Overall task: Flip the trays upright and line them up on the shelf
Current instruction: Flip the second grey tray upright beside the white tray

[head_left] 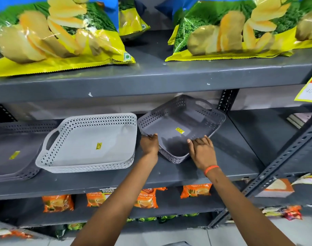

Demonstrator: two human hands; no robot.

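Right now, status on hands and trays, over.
Left hand and right hand gripping near rim of dark grey tray, upright but skewed. Light grey tray upright alongside. Shelf clear to its right.

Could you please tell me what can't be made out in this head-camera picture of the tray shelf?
- Dark tray: its near rim is hidden behind the left hand and right hand, so neither grip can be judged.
- Left tray: cut off by the picture's left edge and blurred.
- Tray stickers: too small to read.
- Price tag: cut off by the right edge.
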